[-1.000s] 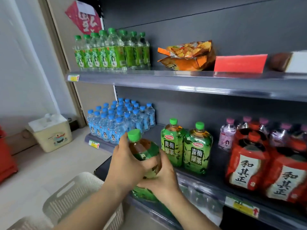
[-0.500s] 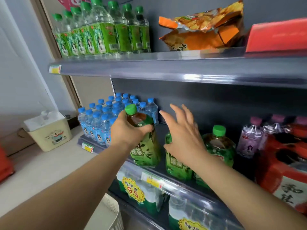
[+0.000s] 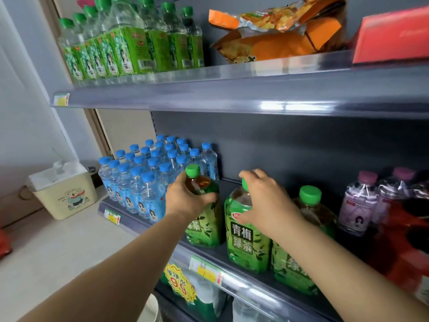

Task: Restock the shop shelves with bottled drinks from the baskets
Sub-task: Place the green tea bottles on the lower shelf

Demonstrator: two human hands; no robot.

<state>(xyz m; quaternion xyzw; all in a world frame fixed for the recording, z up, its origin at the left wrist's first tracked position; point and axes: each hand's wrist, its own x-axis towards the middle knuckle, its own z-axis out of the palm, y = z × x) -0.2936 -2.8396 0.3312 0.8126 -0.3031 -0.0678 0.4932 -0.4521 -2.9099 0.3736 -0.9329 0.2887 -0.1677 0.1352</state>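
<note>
On the middle shelf [image 3: 250,284] you have three green-capped tea bottles side by side, near the front edge, all cap-up with the long axis vertical. Your left hand [image 3: 185,201] grips the left tea bottle [image 3: 204,226] round its shoulder, just under the cap. That bottle leans slightly, cap toward the left, and whether its base bears on the shelf is unclear. Your right hand [image 3: 267,205] is curled over the top of the middle tea bottle [image 3: 246,240], fingers over the cap and thumb on the label. The right tea bottle [image 3: 315,210] stands just beside it, partly behind your forearm. Left of the teas is a block of about two dozen blue-capped water bottles [image 3: 148,182], too crowded for an exact count. To the right stand two purple-capped bottles [image 3: 357,205] and some red packs [image 3: 406,228], blurred. The top shelf [image 3: 209,96] carries at least seven green-label bottles [image 3: 130,47], two snack bags [image 3: 278,36] and one red box [image 3: 392,33]. One cream bin [image 3: 67,196] sits on the floor, far left.
</note>
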